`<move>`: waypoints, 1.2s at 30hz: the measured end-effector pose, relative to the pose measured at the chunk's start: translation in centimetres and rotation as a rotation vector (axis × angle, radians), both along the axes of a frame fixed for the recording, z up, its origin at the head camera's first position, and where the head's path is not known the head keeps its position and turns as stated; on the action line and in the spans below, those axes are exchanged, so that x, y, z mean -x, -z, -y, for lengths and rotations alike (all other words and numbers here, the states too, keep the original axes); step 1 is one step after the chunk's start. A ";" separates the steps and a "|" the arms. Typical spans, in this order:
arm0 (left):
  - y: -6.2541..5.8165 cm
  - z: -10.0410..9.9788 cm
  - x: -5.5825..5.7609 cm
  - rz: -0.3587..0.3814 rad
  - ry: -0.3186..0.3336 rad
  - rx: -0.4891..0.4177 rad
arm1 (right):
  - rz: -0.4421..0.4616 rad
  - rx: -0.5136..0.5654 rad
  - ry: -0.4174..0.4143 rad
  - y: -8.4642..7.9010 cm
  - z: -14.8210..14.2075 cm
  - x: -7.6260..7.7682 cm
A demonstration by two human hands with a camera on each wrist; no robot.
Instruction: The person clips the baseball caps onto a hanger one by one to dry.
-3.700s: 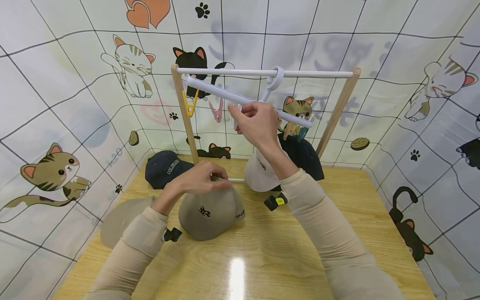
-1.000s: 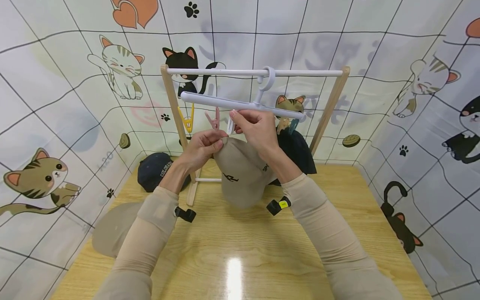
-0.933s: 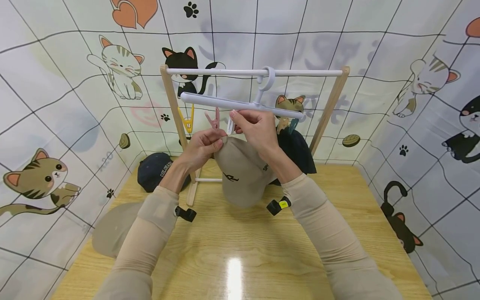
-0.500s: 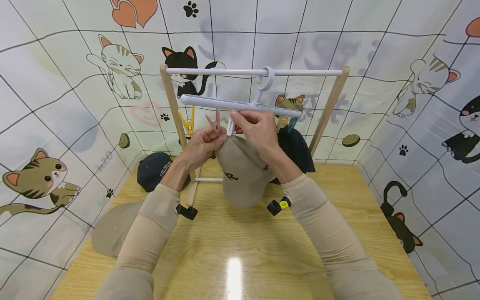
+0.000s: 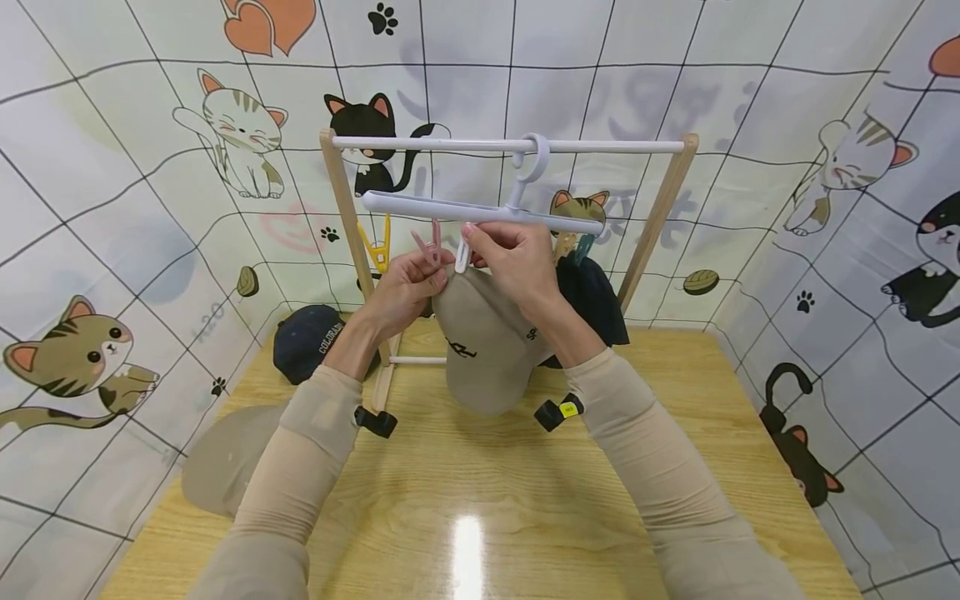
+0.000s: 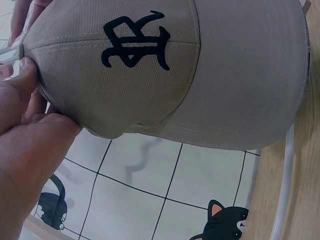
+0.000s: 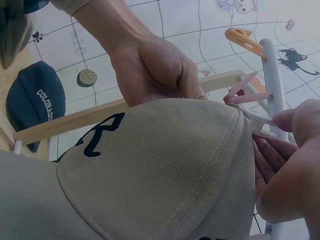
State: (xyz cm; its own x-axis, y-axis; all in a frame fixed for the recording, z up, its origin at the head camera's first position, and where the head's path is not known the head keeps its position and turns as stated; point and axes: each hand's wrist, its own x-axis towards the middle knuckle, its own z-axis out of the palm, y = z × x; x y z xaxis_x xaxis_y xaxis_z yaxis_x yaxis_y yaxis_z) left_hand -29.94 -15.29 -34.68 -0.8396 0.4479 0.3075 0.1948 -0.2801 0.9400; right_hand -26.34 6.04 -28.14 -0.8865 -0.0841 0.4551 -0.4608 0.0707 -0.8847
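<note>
My left hand (image 5: 401,296) pinches the top of a beige baseball cap (image 5: 487,350), which hangs brim down below the hanger. Black lettering on its front shows large in the left wrist view. My right hand (image 5: 521,260) pinches a white clothes clip (image 5: 462,257) under the lilac hanger (image 5: 442,206), thumb and finger on its upper end. The clip's lower end meets the cap's crown, and in the right wrist view the white clip (image 7: 260,124) sits right at the fabric. A pink clip (image 5: 433,243) and a yellow clip (image 5: 378,246) hang to the left.
The hanger hooks over the white bar (image 5: 450,145) of a wooden rack. A dark cap (image 5: 596,304) hangs at right beneath a teal clip (image 5: 585,247) and a wooden clip (image 5: 564,246). On the table lie a navy cap (image 5: 307,342) and another beige cap (image 5: 225,458).
Since the oldest frame, my left hand has raised the beige cap from the table to the white clip, and the hanger has become more level. Over the last second there is hardly any movement.
</note>
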 end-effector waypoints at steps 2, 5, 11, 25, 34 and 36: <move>0.0 -0.1 0.0 -0.002 -0.004 -0.002 | -0.003 -0.004 0.006 0.0 0.0 0.0; -0.2 -0.2 0.0 0.001 -0.002 -0.018 | -0.009 -0.011 0.017 -0.1 0.0 -0.1; -0.3 -0.3 0.1 0.008 -0.010 -0.041 | -0.008 -0.034 0.044 -0.1 0.0 -0.2; -0.8 -0.4 0.5 -0.022 -0.004 -0.038 | 0.000 -0.057 0.068 -0.2 -0.2 -0.1; -1.1 -0.3 0.6 -0.042 -0.008 -0.008 | 0.010 -0.093 0.074 -0.4 -0.4 -0.2; -1.1 -0.3 0.5 -0.043 -0.014 -0.003 | 0.011 -0.097 0.075 -0.3 -0.4 -0.2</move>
